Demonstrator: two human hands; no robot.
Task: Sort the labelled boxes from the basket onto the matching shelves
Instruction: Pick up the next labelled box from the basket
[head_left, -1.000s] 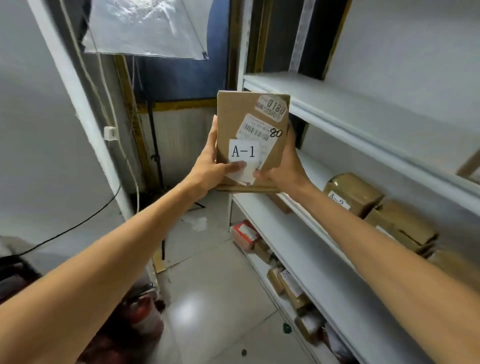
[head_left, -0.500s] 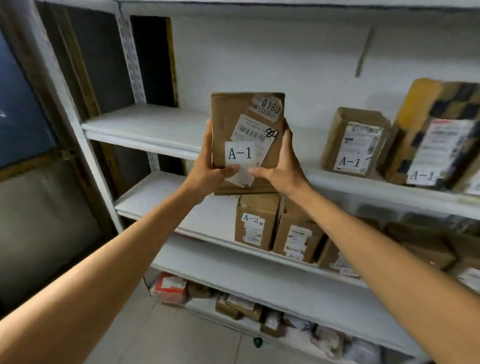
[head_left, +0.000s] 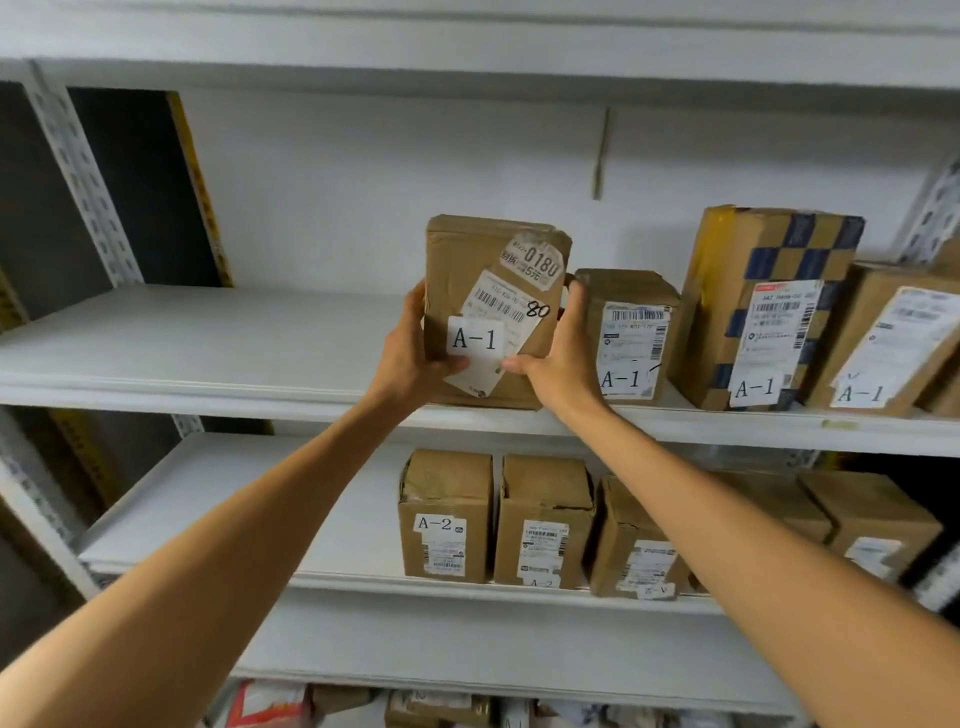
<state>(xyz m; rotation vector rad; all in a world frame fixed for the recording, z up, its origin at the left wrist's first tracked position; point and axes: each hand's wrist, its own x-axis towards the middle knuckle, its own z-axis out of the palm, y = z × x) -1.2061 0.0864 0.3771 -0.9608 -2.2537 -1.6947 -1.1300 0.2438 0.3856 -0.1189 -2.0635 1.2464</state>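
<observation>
2 hands hold 1 brown box upright between them. The left hand grips its left edge, thumb laid across the front onto the white A-1 label. The right hand grips the right edge, thumb on the lower front, its fingers curled round the side and mostly out of sight. The box's bottom edge lies at the front lip of the upper shelf; whether it rests there or hangs just above cannot be told. It bears 3 stickers: the A-1 label, a barcode slip with "80" penned beside it, and a rounded one reading 0180.

Right of the right hand, on the same shelf, stand 3 more boxes marked A-1: a plain box just beside that hand, a blue-checked box, and a leaning box. Past them, 1 more brown sliver is cut off by the frame edge, its label unseen.

Below the hands, the lower shelf carries 5 boxes. The nearest box, under the left wrist, reads A-2 clearly. The second box and the tilted box have labels low on their fronts that are hard to read. 2 rear boxes sit partly behind the right forearm, labels hidden or blurred.

Under both forearms, parcels on the bottom shelf are cropped by the frame edge and too cut off to count.
</observation>
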